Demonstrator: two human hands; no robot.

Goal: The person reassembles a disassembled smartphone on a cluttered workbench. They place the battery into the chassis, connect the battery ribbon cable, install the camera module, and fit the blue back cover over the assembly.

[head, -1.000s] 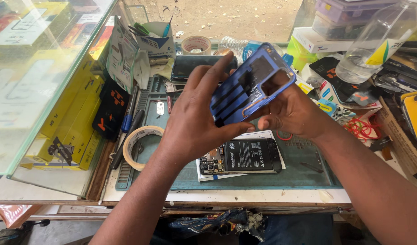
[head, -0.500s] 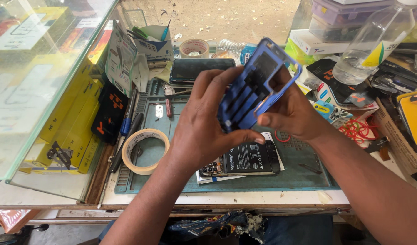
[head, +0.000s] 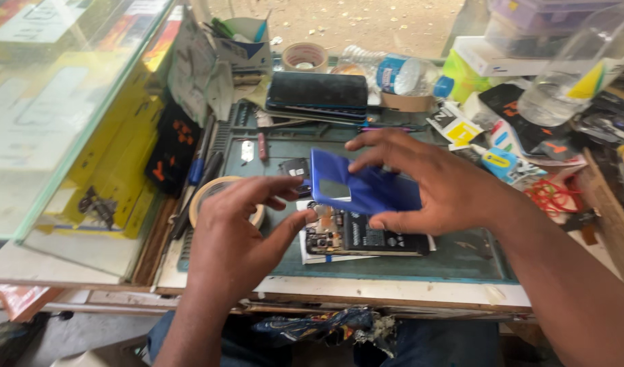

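The blue phone back cover [head: 363, 189] was up off the bench, held flat just above the opened phone [head: 366, 234], which lay on the green repair mat [head: 461, 255] with its battery and circuit board showing. The right hand [head: 434, 183] had it: thumb under the near edge, fingers spread across the top towards twelve o'clock, a loose pinch, nowhere near a fist. The left hand [head: 240, 228] came in from eight o'clock, fingers half curled and open, thumb tip touching the cover's near left corner, gripping nothing on its own. The camera cutout sat at the cover's left end, over the phone's board end.

To my eye, doing this well meant keeping the cover level, lining that cutout up with the camera first, then squaring all four edges before any pressing. A tilted cover could snag on what lies exposed underneath, so light fingertip pressure around the rim looked wiser than a push in the middle.

Around them, a roll of tape [head: 213, 197] lay at nine o'clock from the phone, just beside the left hand. A dark phone [head: 317, 92] lay flat at twelve, at the far edge of the mat, with a plastic water bottle [head: 393, 71] on its side at one o'clock. A tangle of red rubber bands [head: 553, 197] sat at three, well apart from the cover.
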